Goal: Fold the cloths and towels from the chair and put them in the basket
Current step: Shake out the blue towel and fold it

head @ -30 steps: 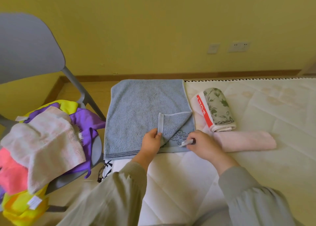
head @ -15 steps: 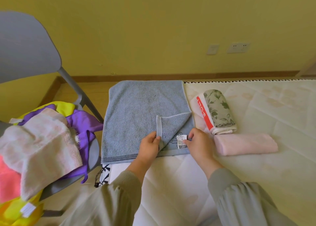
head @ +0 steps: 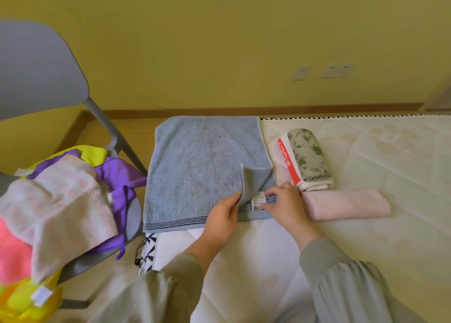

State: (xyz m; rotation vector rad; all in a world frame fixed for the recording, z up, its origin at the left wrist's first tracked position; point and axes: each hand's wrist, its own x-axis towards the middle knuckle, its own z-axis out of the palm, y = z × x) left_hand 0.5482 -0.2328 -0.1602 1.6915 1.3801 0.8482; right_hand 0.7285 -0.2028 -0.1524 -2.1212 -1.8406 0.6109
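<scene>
While the blue towel (head: 205,166) lies on the mattress (head: 366,237), its corner is pinched by the left hand (head: 220,221), its label (head: 258,200) by the right hand (head: 286,206); the label is best tucked inside.

Single wide head camera, facing forward and down over the hands.
It looks from close above: the fingers (head: 271,199) of the left hand (head: 223,219) and right hand (head: 285,204) fall just below centre, the blue towel (head: 200,166) and wall (head: 219,42) lie beyond the fingertips, and the chair (head: 36,66) is far to their left.
</scene>
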